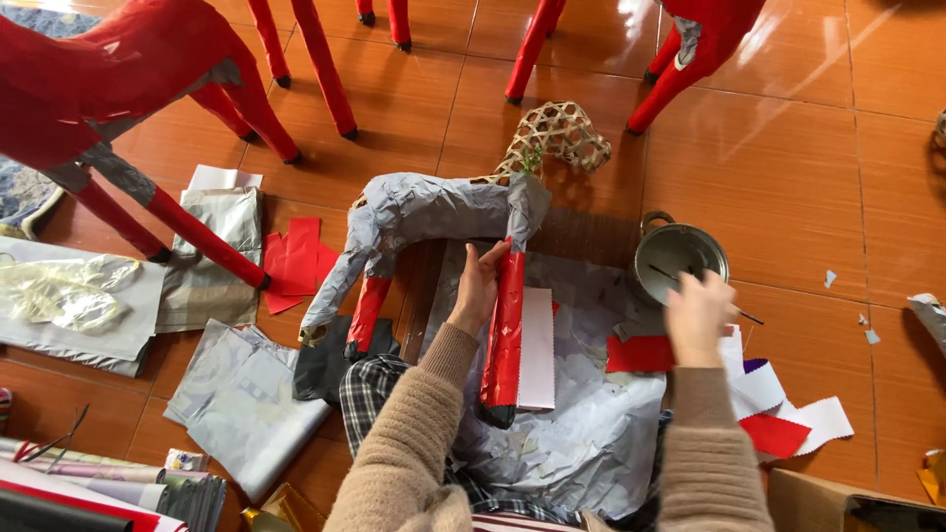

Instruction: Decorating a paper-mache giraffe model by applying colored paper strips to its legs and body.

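A horse-shaped figure (pixel 434 207) with a woven bamboo head (pixel 557 133) stands on the floor, its body covered in grey paper. My left hand (pixel 478 286) grips its front leg (pixel 506 330), which is wrapped in shiny red paper. My right hand (pixel 698 315) hovers over a small metal pot (pixel 680 258) and holds a thin brush whose tip reaches into the pot. A red paper piece (pixel 639 353) lies just left of that hand, on the grey sheet (pixel 581 433) over my lap.
Finished red horse figures (pixel 118 69) stand at the back and left. Grey paper sheets (pixel 241 389), red scraps (pixel 296 258) and red-and-white strips (pixel 788 414) lie on the orange tiled floor (pixel 808 167). Rolled papers (pixel 108 483) sit at the lower left.
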